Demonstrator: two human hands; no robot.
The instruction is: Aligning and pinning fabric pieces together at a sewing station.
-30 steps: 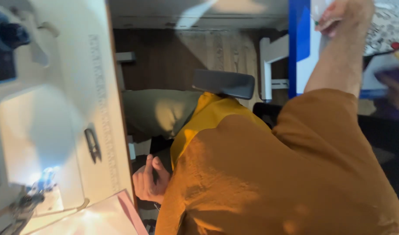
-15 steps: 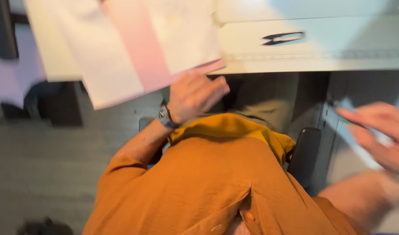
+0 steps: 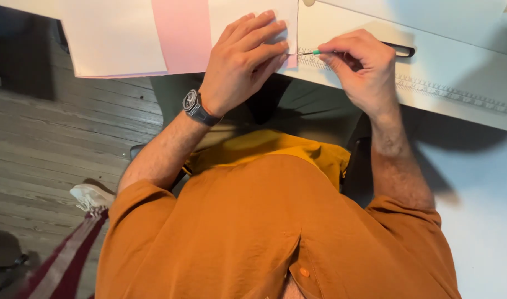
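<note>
Shirt: an orange button shirt [image 3: 275, 232] fills the nearest part of the view, seen from above, with both forearms reaching forward from it.
Floor: grey wooden floorboards [image 3: 54, 144] lie to the left, with a light shoe [image 3: 90, 196] near the left elbow.
Watch: a dark wristwatch [image 3: 197, 107] sits on the left wrist.
Left hand: the left hand [image 3: 245, 58] lies flat, fingers spread a little, pressing the lower edge of the fabric down on the tabletop.
Right hand: the right hand [image 3: 361, 66] has its grip pinched around a thin green tool [image 3: 320, 52], thumb and forefinger pressed together on it; the tip points left, towards the left fingertips, just beside them.
Fabric: a white fabric piece [image 3: 115, 36] with a pink strip [image 3: 179, 33] down it lies flat at the tabletop's near edge, partly overhanging it.
Handling: the fabric looks light, thin and limp, likely to slide or wrinkle, so it is best held flat under the palm near the edge rather than pinched.
Tool handling: the tool looks light and stiff, best held close to its tip.
Tabletop: the white tabletop [image 3: 458, 66] carries a printed ruler strip [image 3: 453, 94] along its near edge.
Further off: a dark handle [image 3: 400, 51] shows just behind the right hand; what it belongs to is unclear.
</note>
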